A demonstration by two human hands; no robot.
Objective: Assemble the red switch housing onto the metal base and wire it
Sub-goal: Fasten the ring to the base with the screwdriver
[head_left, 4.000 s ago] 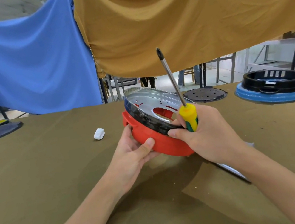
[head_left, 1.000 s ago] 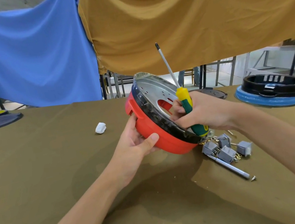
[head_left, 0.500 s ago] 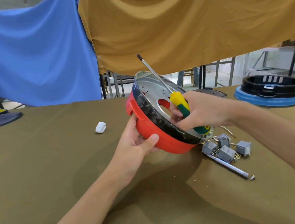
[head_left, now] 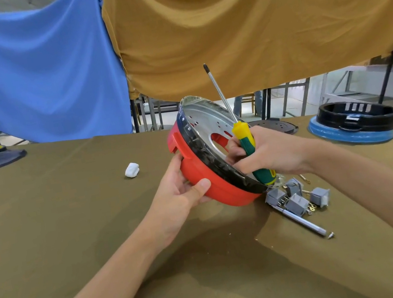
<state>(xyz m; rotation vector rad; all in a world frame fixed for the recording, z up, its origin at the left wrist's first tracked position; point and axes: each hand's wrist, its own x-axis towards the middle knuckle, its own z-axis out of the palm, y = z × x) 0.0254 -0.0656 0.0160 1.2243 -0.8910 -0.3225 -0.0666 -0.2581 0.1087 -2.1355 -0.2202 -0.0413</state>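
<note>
Left hand [head_left: 180, 199] gripping tilted red housing [head_left: 206, 181] with metal base [head_left: 205, 123] inside; right hand [head_left: 267, 154] clutching screwdriver [head_left: 243, 138]; no legible labels.

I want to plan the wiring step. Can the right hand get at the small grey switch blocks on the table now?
Probably yes for reach: the small grey switch blocks lie uncovered just below the right hand. But it grips the yellow-and-green screwdriver, so it must free its fingers first.
</note>
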